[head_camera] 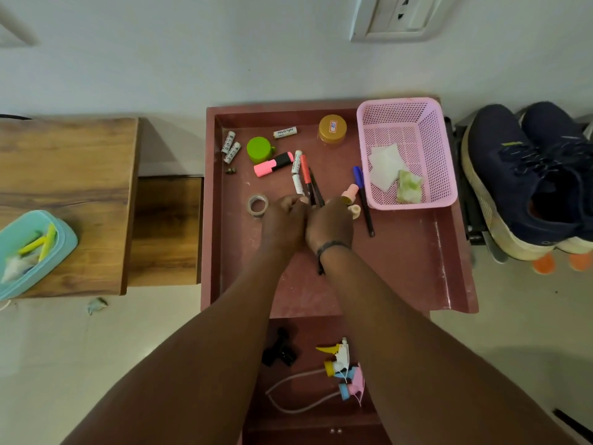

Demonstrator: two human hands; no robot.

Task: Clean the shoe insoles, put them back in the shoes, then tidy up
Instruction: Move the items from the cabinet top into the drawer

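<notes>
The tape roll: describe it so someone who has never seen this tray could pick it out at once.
Start from the dark red tray in the middle, with the pink basket in its far right corner. The tape roll lies flat on the tray floor just left of the left hand. It is the only ring there: clear and greyish with an open centre, while its neighbours are pens, batteries and caps.
</notes>
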